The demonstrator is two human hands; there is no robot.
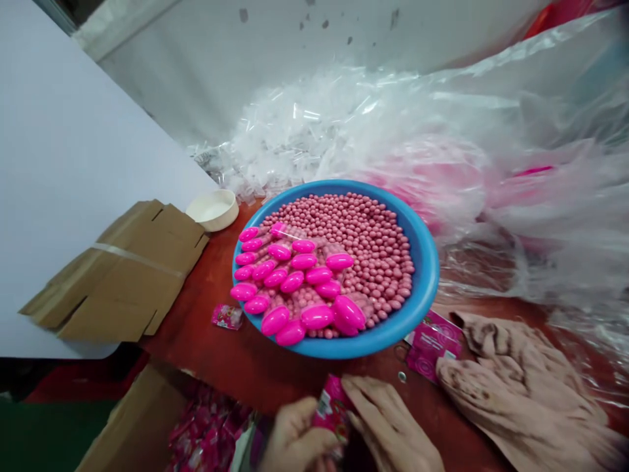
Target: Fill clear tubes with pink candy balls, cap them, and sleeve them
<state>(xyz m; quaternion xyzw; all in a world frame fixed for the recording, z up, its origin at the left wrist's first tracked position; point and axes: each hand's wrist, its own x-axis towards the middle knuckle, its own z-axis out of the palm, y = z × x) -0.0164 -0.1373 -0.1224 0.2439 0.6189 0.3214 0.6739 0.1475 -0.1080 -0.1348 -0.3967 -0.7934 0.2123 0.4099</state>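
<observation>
At the bottom centre, my left hand (pixel 297 436) pinches the left side of a small pink printed packet (pixel 330 408). My right hand (pixel 388 426) closes on the packet's right side, its fingers pressed together. Beyond both hands stands a blue basin (pixel 426 282) filled with pink balls (pixel 373 252). Several clear capsules with bright pink ends (pixel 317 316) lie on the balls at the near left. Another pink packet (pixel 227 316) rests on the red table (pixel 216 357), left of the basin.
Flattened cardboard (pixel 122 269) and a white dish (pixel 213 210) are at left. An open box of pink packets (pixel 209 429) sits below the table edge. A pink card (pixel 432 344) and stained cloth (pixel 521 380) lie right; clear plastic bags (pixel 491 131) fill the back right.
</observation>
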